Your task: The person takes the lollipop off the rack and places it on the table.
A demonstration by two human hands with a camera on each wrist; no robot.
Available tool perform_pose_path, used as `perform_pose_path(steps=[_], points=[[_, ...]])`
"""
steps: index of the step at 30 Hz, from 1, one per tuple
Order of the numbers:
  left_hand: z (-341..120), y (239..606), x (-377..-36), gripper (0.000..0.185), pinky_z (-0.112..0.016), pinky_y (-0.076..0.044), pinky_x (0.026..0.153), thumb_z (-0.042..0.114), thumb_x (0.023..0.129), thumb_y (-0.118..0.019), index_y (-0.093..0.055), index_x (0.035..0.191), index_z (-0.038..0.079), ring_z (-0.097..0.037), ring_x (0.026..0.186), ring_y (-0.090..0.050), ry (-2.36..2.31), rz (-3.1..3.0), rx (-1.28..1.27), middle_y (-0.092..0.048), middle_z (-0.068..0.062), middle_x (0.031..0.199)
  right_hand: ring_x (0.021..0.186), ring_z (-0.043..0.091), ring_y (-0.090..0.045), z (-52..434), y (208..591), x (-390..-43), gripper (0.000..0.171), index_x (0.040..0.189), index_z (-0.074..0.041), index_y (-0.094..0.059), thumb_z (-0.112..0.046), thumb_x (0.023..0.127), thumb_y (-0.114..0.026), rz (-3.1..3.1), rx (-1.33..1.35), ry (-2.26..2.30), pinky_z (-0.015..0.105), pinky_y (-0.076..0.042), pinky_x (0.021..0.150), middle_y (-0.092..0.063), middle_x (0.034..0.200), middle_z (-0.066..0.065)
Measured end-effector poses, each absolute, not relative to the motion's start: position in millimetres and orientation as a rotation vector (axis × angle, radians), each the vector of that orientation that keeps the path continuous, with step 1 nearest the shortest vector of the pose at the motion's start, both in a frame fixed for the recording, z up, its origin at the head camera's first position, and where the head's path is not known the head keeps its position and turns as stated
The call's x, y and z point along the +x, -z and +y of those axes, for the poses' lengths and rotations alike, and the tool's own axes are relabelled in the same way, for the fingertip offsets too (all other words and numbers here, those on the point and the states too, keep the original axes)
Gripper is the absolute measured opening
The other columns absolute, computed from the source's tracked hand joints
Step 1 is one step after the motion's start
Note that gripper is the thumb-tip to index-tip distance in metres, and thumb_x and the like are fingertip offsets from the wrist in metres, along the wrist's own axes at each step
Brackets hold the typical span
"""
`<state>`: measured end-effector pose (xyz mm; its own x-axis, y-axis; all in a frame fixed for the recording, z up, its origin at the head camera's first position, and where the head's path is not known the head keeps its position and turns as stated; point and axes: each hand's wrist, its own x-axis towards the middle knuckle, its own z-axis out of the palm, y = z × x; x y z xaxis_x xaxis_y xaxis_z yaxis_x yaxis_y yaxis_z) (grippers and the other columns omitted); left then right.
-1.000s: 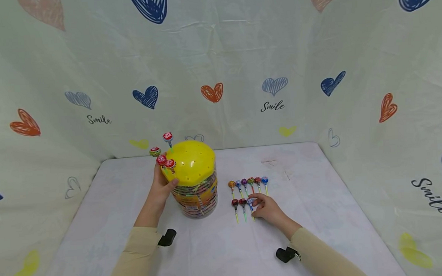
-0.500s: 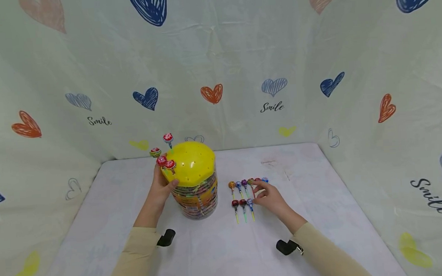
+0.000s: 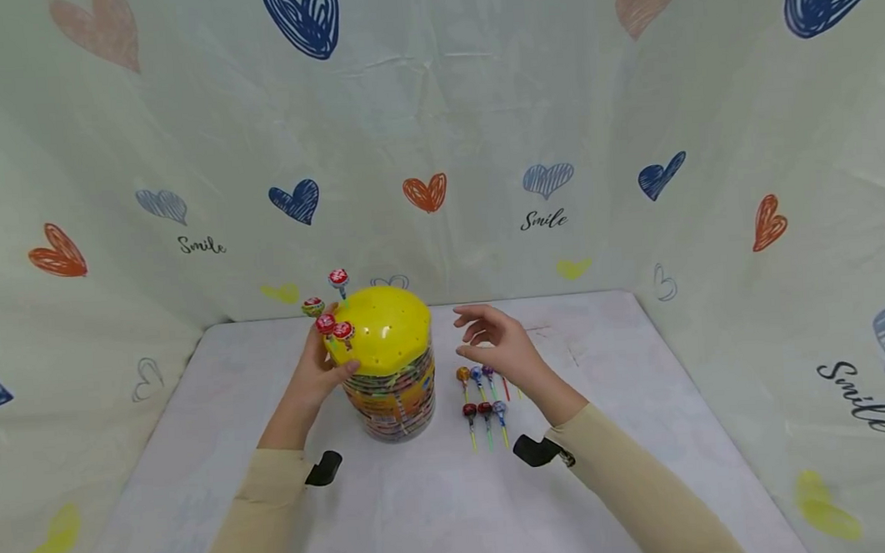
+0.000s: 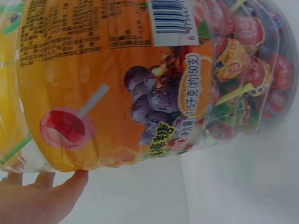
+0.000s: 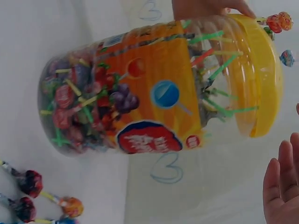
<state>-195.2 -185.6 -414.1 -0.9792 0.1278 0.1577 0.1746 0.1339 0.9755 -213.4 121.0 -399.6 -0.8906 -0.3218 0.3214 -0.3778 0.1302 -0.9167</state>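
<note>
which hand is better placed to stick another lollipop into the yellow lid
Probably the right hand: it hovers open and free, right above the loose lollipops on the table and beside the yellow lid. The left hand is occupied gripping the side of the jar, steadying it.

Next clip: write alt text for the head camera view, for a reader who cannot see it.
A person's left hand grips the yellow lid of a clear lollipop jar on a white table, while the right hand hovers open beside it. Four lollipops stand in the lid; loose lollipops lie right of the jar.
</note>
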Motion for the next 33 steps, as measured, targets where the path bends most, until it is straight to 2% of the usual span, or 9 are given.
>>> perform_pose_path(steps=[4, 11, 19, 33], points=[[-185.1, 411.8, -195.3, 0.083, -0.062, -0.022, 0.111, 0.013, 0.092, -0.068, -0.017, 0.156, 0.029, -0.033, 0.138, -0.027, 2.046, -2.319, -0.340, -0.025, -0.008, 0.157, 0.097, 0.032, -0.057, 102.9, 383.4, -218.2, 0.050, 0.130, -0.003, -0.058, 0.001, 0.083, -0.075, -2.265, 0.883, -1.895, 0.038, -0.050, 0.091, -0.062, 0.115, 0.013], [-182.4, 413.8, -196.1, 0.085, -0.058, -0.027, 0.111, 0.012, 0.091, -0.069, -0.017, 0.155, 0.031, -0.035, 0.132, -0.035, 2.088, -2.310, -0.280, -0.028, -0.010, 0.153, 0.103, 0.025, -0.057, 70.2, 362.6, -227.7, 0.049, 0.129, -0.002, -0.059, 0.002, 0.083, -0.075, -2.229, 1.015, -1.891, 0.041, -0.049, 0.095, -0.063, 0.117, 0.011], [-181.7, 415.5, -196.2, 0.085, -0.059, -0.023, 0.112, 0.016, 0.092, -0.070, -0.015, 0.155, 0.029, -0.036, 0.137, -0.030, 2.058, -2.358, -0.215, -0.026, -0.012, 0.155, 0.103, 0.017, -0.057, 38.0, 346.8, -243.3, 0.047, 0.131, -0.007, -0.059, -0.003, 0.086, -0.073, -2.262, 1.049, -1.851, 0.031, -0.047, 0.095, -0.063, 0.116, 0.004], [-182.2, 416.4, -195.0, 0.085, -0.060, -0.020, 0.112, 0.018, 0.094, -0.067, -0.010, 0.156, 0.028, -0.034, 0.140, -0.027, 2.105, -2.340, -0.262, -0.023, -0.010, 0.157, 0.115, 0.012, -0.052, 10.6, 325.7, -255.8, 0.049, 0.133, -0.015, -0.061, -0.013, 0.085, -0.072, -2.430, 1.230, -1.764, 0.028, -0.042, 0.099, -0.057, 0.132, -0.006]])
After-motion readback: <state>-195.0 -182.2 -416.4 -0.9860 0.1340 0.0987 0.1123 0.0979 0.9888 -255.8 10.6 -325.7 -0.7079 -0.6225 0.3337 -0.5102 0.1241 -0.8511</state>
